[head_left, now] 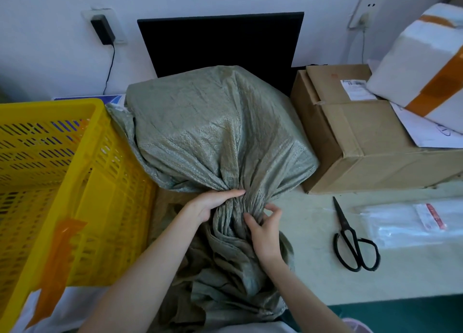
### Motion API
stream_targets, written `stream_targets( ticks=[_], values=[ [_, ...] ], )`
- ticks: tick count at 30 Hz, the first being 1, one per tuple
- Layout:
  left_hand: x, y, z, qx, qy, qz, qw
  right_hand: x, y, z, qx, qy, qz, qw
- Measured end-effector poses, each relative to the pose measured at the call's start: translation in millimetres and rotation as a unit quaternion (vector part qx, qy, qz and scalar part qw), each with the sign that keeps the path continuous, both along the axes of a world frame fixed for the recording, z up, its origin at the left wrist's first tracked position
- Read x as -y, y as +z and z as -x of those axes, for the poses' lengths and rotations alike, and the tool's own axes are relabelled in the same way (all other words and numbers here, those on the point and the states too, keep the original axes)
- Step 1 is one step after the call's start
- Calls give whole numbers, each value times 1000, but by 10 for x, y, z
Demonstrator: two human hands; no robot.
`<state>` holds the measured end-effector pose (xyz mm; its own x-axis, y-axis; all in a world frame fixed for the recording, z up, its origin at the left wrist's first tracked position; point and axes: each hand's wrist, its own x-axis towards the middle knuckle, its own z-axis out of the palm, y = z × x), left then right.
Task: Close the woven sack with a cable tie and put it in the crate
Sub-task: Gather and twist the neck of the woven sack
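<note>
A full grey-green woven sack [213, 127] lies on the table in front of me, its mouth bunched into a neck near the front edge. My left hand [213, 203] grips the left side of that gathered neck. My right hand [263, 228] pinches the folds on the right side, fingers curled into the cloth. The loose end of the sack spreads below both hands toward me. The yellow slatted crate [75, 182] stands directly left of the sack. A clear bag [411, 223] on the right may hold cable ties; no tie is visible on the sack.
Black scissors [353, 242] lie on the table right of my hands. A cardboard box [363, 144] sits at right, with a white foam box [423, 62] taped orange on top. A black panel [220, 39] leans on the wall behind the sack.
</note>
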<state>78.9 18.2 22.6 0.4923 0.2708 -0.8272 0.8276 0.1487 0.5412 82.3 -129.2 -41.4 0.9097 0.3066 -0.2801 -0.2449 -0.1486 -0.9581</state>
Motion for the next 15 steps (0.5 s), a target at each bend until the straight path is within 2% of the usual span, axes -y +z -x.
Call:
stream_targets(
  ticks=[2, 6, 9, 12, 15],
  values=[
    [10, 2, 28, -2, 25, 30, 999, -34, 7, -1, -33, 9, -7, 999],
    [35, -28, 94, 10, 54, 48, 997, -116, 37, 103, 27, 74, 7, 997],
    [32, -79, 103, 17, 67, 45, 997, -133, 93, 135, 19, 102, 14, 994],
    [58, -14, 99, 11, 30, 24, 999, -107, 100, 120, 21, 100, -10, 995],
    [88, 36, 89, 6, -61, -5, 998, -85, 93, 100, 26, 84, -35, 995]
  ],
)
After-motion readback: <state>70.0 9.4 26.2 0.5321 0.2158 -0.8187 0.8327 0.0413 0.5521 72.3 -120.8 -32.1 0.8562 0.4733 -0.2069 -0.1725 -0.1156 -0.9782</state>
